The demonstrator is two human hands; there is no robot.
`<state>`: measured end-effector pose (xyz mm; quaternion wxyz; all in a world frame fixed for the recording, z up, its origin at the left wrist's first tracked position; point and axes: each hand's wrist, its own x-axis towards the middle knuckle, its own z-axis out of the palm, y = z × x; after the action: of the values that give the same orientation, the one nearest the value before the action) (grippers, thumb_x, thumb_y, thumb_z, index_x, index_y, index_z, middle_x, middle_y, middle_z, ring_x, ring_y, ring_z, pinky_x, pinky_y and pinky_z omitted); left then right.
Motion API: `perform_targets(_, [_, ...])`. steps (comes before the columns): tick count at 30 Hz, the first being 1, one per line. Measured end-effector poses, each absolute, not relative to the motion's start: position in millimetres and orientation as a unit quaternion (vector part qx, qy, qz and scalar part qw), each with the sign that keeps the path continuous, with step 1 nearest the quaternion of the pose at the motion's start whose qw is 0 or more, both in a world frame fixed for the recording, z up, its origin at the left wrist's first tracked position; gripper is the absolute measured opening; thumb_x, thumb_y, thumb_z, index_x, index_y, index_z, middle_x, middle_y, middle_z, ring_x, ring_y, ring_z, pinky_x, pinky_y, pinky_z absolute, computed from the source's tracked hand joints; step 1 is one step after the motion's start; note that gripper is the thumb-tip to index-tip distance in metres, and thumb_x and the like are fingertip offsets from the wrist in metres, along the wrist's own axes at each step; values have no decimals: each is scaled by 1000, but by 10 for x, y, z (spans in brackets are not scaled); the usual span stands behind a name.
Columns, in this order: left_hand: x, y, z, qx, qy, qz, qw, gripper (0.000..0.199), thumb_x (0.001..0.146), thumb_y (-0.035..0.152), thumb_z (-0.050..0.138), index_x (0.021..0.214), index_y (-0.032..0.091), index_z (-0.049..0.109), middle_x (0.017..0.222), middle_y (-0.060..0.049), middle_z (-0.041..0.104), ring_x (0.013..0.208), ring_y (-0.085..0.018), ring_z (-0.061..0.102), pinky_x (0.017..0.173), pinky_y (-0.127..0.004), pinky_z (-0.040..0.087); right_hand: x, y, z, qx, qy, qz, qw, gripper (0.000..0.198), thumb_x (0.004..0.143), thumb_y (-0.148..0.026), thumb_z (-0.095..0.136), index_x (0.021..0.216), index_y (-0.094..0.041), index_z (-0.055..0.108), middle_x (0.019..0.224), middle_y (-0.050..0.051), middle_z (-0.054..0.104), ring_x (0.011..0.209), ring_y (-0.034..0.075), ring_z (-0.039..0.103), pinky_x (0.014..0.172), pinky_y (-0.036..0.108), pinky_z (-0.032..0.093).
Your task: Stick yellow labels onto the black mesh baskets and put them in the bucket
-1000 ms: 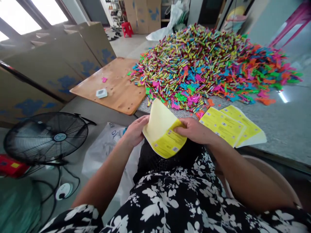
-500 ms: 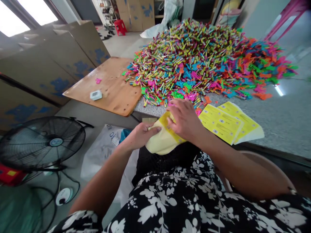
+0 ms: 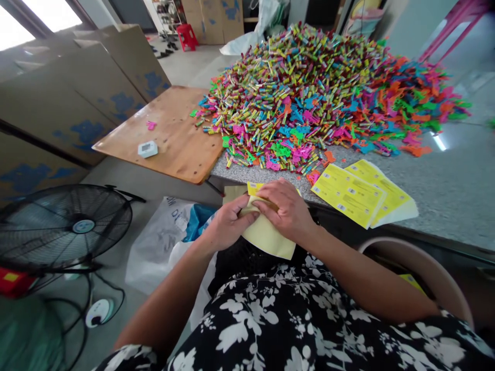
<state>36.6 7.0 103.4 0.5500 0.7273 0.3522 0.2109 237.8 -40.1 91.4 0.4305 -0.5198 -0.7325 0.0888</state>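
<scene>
A yellow printed sheet (image 3: 270,234) is bent between my two hands above my lap, its pale back facing me and a printed strip showing at the far edge. My left hand (image 3: 231,221) pinches its left side with the thumb on top. Across its upper right part lies my right hand (image 3: 286,208), fingers curled over the sheet and thumb pressed on it. On the grey stone table to the right, more yellow printed sheets (image 3: 348,195) lie overlapping. Beyond my hands, small colourful plastic toy guns (image 3: 301,136) lie at the front of a big heap.
The heap of small coloured tubes (image 3: 294,72) covers much of the stone table. A wooden board (image 3: 174,134) adjoins it, carrying a small white device (image 3: 147,149). A black fan (image 3: 83,226) stands left, near plastic bags (image 3: 158,242). A round bin (image 3: 421,257) sits under the table's right edge.
The sheet has turned and its pale back now hangs lower toward my lap. My right hand has moved down and nearer my left hand. More of the bin shows at right.
</scene>
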Motion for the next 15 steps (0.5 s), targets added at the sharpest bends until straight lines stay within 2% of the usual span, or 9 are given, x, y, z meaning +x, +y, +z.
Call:
perform_targets(5, [380, 56, 1046, 727, 367, 202, 544, 36, 96, 42, 65, 125, 21, 70, 110, -5, 72, 97, -22, 66, 80, -28, 54, 2391, -413, 967, -511, -684, 185, 487, 20, 106, -37, 60, 105, -26, 77, 109, 6, 79, 108, 23, 72, 103, 44, 53])
perform_targets(9, [357, 44, 1013, 710, 372, 200, 563, 32, 95, 41, 67, 120, 21, 71, 109, -4, 73, 90, -21, 67, 75, -27, 54, 2458, -398, 955, -510, -638, 260, 515, 23, 105, -38, 60, 99, -25, 78, 101, 4, 78, 100, 21, 72, 92, 37, 56])
perform_targets(11, [330, 38, 991, 686, 369, 203, 594, 36, 94, 40, 68, 124, 21, 70, 109, -5, 75, 87, -21, 68, 75, -28, 55, 2501, -389, 952, -531, -616, 275, 513, 26, 105, -41, 59, 96, -24, 77, 98, 4, 76, 95, 20, 71, 87, 36, 55])
perform_targets(13, [306, 34, 983, 663, 368, 208, 617, 41, 94, 39, 68, 131, 21, 69, 112, -5, 75, 85, -21, 69, 75, -29, 55, 2525, -386, 953, -547, -607, 267, 510, 28, 105, -45, 59, 96, -24, 76, 98, 4, 76, 93, 20, 71, 85, 35, 55])
perform_targets(15, [295, 31, 994, 662, 374, 211, 614, 44, 94, 36, 67, 135, 22, 68, 113, -5, 76, 84, -21, 69, 75, -29, 55, 2516, -387, 953, -546, -626, 239, 502, 27, 101, -50, 66, 104, -24, 75, 106, 6, 76, 101, 22, 70, 92, 38, 55])
